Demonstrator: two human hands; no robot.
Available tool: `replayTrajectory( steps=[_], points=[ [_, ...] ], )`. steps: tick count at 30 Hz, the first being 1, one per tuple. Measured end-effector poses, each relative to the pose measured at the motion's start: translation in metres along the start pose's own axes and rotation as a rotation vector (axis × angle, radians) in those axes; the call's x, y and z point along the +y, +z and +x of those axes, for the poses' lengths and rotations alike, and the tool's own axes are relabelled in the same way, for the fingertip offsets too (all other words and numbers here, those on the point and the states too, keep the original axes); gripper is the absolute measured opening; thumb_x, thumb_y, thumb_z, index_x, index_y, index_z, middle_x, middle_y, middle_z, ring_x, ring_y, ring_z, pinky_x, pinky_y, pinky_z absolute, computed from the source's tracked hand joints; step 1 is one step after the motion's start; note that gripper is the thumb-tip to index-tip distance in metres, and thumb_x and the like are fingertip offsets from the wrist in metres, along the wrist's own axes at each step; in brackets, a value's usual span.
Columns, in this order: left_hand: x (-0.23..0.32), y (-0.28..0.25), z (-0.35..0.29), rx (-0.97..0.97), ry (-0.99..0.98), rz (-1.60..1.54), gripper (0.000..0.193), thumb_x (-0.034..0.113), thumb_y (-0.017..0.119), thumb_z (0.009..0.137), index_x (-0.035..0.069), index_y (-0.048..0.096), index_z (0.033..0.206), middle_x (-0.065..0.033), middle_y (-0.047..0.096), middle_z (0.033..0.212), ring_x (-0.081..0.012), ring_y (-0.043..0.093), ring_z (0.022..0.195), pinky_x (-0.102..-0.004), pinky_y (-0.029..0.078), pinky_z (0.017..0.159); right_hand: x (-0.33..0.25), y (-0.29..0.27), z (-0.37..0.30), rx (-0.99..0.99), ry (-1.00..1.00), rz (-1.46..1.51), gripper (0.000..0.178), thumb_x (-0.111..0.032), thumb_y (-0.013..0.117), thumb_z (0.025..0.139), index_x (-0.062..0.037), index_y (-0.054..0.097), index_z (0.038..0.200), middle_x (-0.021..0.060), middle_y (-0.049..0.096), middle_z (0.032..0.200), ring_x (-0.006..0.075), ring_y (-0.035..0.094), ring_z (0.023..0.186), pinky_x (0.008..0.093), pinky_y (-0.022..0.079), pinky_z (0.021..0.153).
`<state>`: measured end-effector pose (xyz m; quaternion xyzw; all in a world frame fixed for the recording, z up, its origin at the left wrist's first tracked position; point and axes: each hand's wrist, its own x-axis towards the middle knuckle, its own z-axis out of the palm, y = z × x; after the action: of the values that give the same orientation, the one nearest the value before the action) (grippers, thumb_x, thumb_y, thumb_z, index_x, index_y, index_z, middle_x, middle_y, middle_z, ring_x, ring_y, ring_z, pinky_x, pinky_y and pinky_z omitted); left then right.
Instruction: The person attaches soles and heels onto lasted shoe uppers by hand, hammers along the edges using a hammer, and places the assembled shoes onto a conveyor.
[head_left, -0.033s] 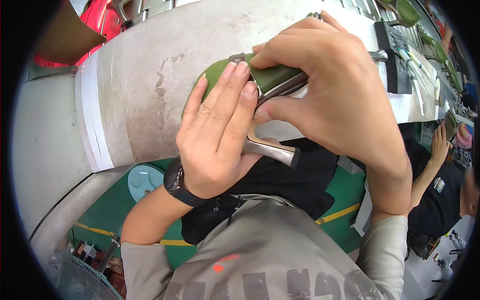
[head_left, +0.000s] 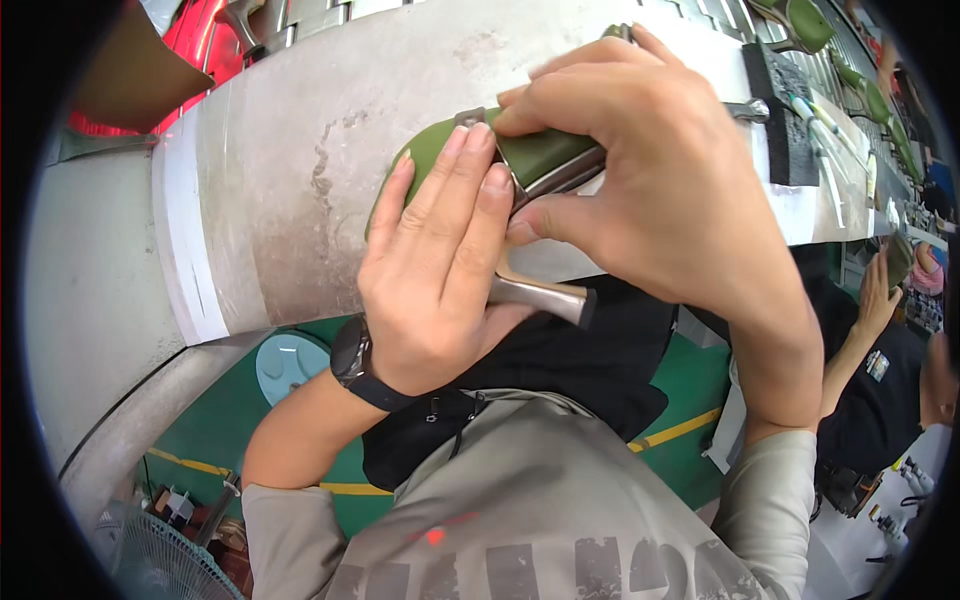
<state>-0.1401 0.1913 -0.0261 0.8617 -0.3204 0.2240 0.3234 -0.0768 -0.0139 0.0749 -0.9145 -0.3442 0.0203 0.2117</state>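
Observation:
A green high-heeled shoe (head_left: 540,152) with glossy metallic trim lies on the pale worktop in front of me. Its metallic heel (head_left: 545,298), dark at the tip, points toward my body. My left hand (head_left: 430,265) holds the rounded green end, fingers laid over the top and the thumb low by the heel. With thumb and fingers closed, my right hand (head_left: 650,165) pinches the shoe at its trim edge, just right of my left fingertips. What its fingertips press on is partly hidden. Beyond that hand, another metallic heel-like piece (head_left: 750,110) sticks out.
A black foam block (head_left: 780,115) stands right of my hands, beside several thin white brushes or pens (head_left: 825,150). Green shoes (head_left: 800,22) line a slatted conveyor at the far right. A co-worker's hand (head_left: 878,295) works there. A light-blue round stool (head_left: 290,368) stands below the worktop.
My right hand has shifted slightly left and away from me. My left hand keeps its place on the shoe. The co-worker's hand at the right has moved a little.

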Motion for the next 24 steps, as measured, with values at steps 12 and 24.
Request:
replayTrajectory(
  steps=[12, 24],
  points=[
    [0.003, -0.003, 0.053, -0.27, -0.099, -0.084, 0.082, 0.019, 0.077, 0.087, -0.007, 0.039, 0.155, -0.0283, 0.049, 0.155, -0.0441, 0.047, 0.143, -0.0491, 0.034, 0.12, 0.085, 0.045, -0.116, 0.572, 0.422, -0.368, 0.055, 0.007, 0.059, 0.081, -0.0021, 0.065, 0.134, 0.0223, 0.063, 0.117, 0.0408, 0.061, 0.109, 0.0474, 0.05, 0.098],
    [0.004, 0.01, 0.095, -0.35, -0.185, -0.242, 0.094, 0.015, 0.084, 0.077, -0.001, 0.039, 0.158, -0.0224, 0.065, 0.129, -0.0425, 0.062, 0.115, -0.0476, 0.046, 0.103, 0.057, -0.008, -0.088, 0.595, 0.362, 0.778, 0.026, -0.012, 0.08, 0.09, 0.0007, 0.076, 0.111, 0.0067, 0.074, 0.097, 0.0103, 0.068, 0.089, 0.025, 0.053, 0.077]
  ],
)
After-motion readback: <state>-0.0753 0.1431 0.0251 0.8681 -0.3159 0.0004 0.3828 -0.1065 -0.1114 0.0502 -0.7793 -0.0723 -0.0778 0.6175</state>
